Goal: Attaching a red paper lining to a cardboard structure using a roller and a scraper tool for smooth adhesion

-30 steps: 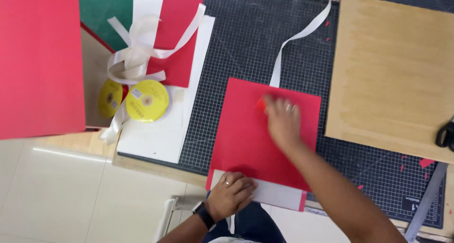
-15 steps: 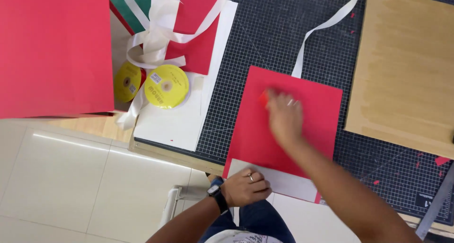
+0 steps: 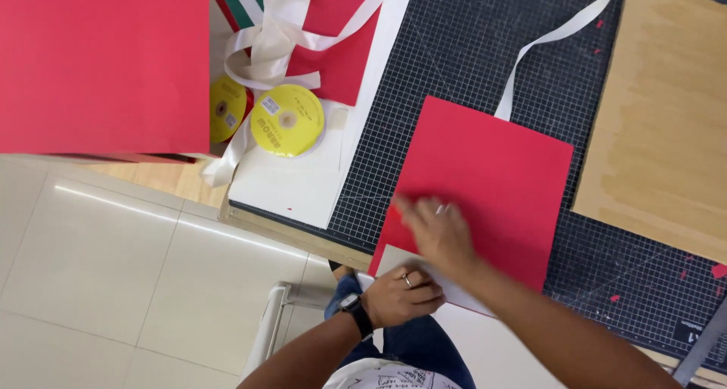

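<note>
**Two hands at the near edge of a red sheet**

The right hand [image 3: 439, 234] lies flat, palm down, on the red paper sheet [image 3: 485, 184], its fingers spread loosely and blurred, pressing rather than pinching. Just below it, the left hand [image 3: 400, 294] is curled, fingers drawn in, against the pale grey strip [image 3: 401, 256] that shows at the sheet's near edge; whether it truly pinches that strip I cannot tell. A ring sits on one finger and a dark watch [image 3: 356, 313] on the wrist.

The red sheet rests tilted on a black gridded cutting mat [image 3: 469, 48], its near edge overhanging the table's edge. A white ribbon [image 3: 545, 44] runs from the sheet's far edge toward the top of the view. To the right lies a brown board [image 3: 666, 116]. To the left, on a white board [image 3: 303, 184], sit two yellow ribbon spools [image 3: 286, 120] under looped cream ribbon [image 3: 273, 44]. A large red card [image 3: 102, 63] fills the upper left, above the pale tiled floor [image 3: 113, 283].
</note>
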